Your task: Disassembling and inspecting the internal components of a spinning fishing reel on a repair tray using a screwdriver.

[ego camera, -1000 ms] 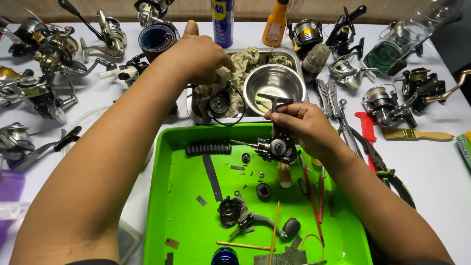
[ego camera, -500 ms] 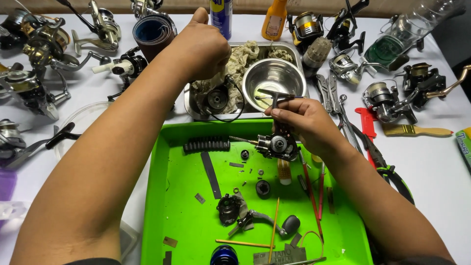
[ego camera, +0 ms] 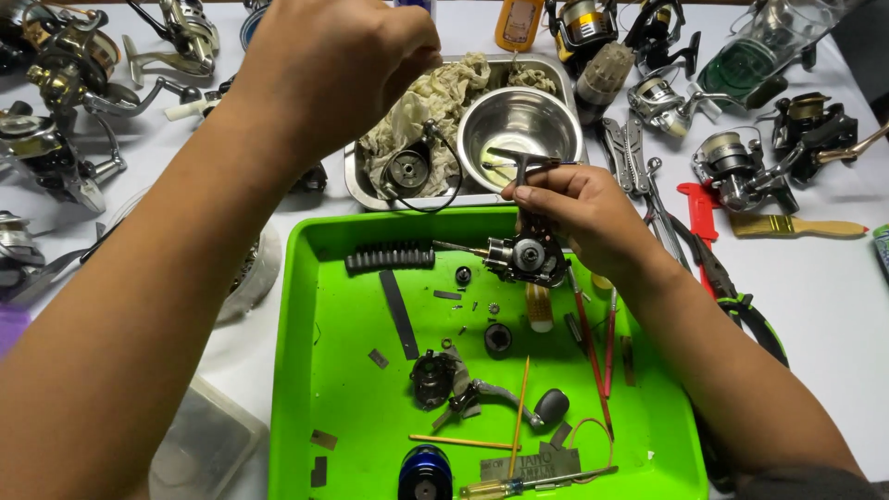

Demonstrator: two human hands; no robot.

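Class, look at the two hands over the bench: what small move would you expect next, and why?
Probably the left hand, closed above the rag in the steel tray, comes back toward the reel body, since the right hand holds it up over the green tray.

— What sort of place was it?

— A repair bench for fishing reels, a small workshop. Spinning reels point(ego camera: 741, 167) crowded the far right of the white table point(ego camera: 815, 278), and more reels point(ego camera: 56, 102) lay heaped at the far left.

— And tools?

— Pliers point(ego camera: 639, 157) and a paintbrush point(ego camera: 796, 225) lay to the right. A bright green tray point(ego camera: 306, 370) in the near middle held loose parts: a reel handle point(ego camera: 505, 400), a blue spool point(ego camera: 424, 474), small screws and washers.

— Anything for cleaning?

— A steel pan point(ego camera: 352, 181) beyond the tray held a stained rag point(ego camera: 417, 102) and a metal bowl point(ego camera: 519, 125), with an orange bottle point(ego camera: 519, 20) at the far edge.
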